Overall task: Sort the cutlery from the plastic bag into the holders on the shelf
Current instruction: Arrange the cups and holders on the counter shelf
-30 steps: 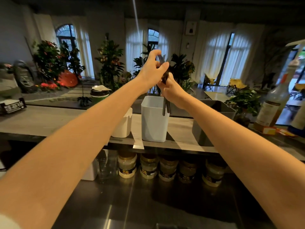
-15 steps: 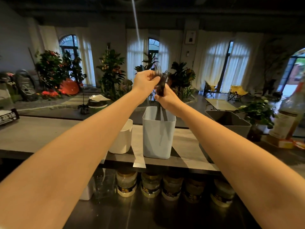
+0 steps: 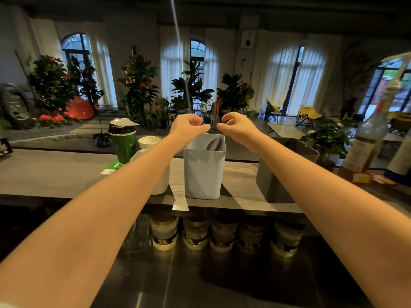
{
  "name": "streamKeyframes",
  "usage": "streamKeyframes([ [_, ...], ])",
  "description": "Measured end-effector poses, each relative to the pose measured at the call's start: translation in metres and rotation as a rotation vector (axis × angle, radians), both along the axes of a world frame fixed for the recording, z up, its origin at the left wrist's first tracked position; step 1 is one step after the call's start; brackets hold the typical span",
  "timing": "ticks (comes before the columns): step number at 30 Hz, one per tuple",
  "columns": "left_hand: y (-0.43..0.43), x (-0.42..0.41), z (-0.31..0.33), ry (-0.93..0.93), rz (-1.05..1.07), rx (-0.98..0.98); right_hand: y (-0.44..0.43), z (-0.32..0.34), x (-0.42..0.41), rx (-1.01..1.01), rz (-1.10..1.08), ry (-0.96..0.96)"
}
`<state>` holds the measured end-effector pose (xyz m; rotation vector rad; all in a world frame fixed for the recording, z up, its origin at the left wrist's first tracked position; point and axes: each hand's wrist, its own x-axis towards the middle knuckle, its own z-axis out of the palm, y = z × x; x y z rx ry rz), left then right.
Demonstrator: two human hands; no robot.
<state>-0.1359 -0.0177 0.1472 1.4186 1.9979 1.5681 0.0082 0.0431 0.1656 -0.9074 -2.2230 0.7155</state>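
Both hands empty, fingers loosely curled: left hand, right hand above white holder; dark spoons, probably, inside. Withdraw straight up, avoid tipping holder.

Tall arched windows with sheer white curtains let dim daylight into a dark-ceilinged room. Leafy potted plants line the far wall, and yellow folding chairs stand beside a low table on the grey floor.
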Motion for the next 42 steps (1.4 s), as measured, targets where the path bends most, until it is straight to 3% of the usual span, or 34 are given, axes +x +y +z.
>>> streamKeyframes([
  [5, -0.018, 0.039, 0.007, 0.067, -0.081, 0.126, -0.030, -0.008, 0.043, 0.061, -0.046, 0.150],
  [10, -0.027, 0.099, 0.000, 0.082, -0.213, 0.115, -0.048, -0.029, 0.105, -0.002, -0.131, 0.238],
  [20, 0.003, 0.243, -0.069, -0.025, -0.431, -0.207, -0.025, -0.091, 0.258, -0.177, -0.391, 0.228],
  [26, 0.042, 0.303, -0.090, -0.115, -0.318, -0.297, 0.029, -0.109, 0.318, -0.314, -0.405, 0.124],
  [30, 0.072, 0.324, -0.096, -0.039, -0.203, -0.354, 0.070, -0.121, 0.324, -0.431, -0.373, 0.048],
  [34, 0.108, 0.332, -0.106, 0.049, -0.125, -0.443, 0.101, -0.134, 0.317, -0.319, -0.400, -0.088],
  [37, 0.133, 0.341, -0.113, 0.037, -0.085, -0.614, 0.123, -0.147, 0.308, -0.402, -0.381, -0.048],
  [42, 0.158, 0.352, -0.126, 0.313, -0.033, -0.698, 0.137, -0.153, 0.297, -0.659, -0.335, 0.016],
])
